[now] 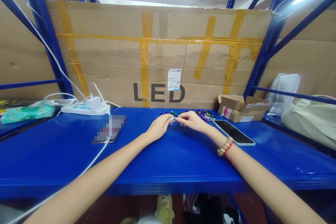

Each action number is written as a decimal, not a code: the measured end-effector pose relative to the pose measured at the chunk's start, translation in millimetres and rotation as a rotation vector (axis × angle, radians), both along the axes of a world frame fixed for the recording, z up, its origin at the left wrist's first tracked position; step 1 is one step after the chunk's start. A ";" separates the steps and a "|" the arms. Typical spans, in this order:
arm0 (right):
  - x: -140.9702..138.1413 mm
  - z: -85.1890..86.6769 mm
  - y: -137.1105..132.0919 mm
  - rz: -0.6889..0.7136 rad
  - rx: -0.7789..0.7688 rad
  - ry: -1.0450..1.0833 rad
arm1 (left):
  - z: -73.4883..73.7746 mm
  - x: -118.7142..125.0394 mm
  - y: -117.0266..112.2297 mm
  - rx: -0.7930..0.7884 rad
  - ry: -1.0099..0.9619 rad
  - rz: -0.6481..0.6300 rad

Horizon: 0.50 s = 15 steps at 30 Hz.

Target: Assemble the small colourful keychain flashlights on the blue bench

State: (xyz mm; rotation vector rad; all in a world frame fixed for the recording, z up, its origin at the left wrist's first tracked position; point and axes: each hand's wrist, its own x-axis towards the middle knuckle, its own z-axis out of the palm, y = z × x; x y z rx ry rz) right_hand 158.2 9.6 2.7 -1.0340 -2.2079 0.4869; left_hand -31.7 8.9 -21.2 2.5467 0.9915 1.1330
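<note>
My left hand (159,126) and my right hand (191,119) meet over the middle of the blue shelf top (168,161). Fingertips of both are pinched together around a small, slim, pale thing (173,119), too small to name. Just behind and to the right of my hands lies a loose pile of thin coloured pieces (206,114), pen-like, in purple, blue, green and red. Part of that pile is hidden by my fingers. On my right wrist sit a bead bracelet (225,147) and a red cord.
Right of my hands lies a phone (235,133), with a small open cardboard box (240,110) behind it. At left are a blurred-out phone (114,137), a power strip (84,109) with a charger, and a white cable (97,157) crossing the shelf. Cardboard (118,59) walls the back.
</note>
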 end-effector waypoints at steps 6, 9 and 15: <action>19.0 -3.5 11.7 -0.226 0.103 -0.042 | 1.3 -12.1 12.0 -0.089 -0.227 0.276; 21.4 -9.0 14.0 -0.259 0.178 -0.174 | -2.6 -15.7 17.5 -0.136 -0.320 0.334; 13.2 -8.8 10.6 -0.253 0.175 -0.337 | -6.2 -10.2 15.7 -0.203 -0.412 0.291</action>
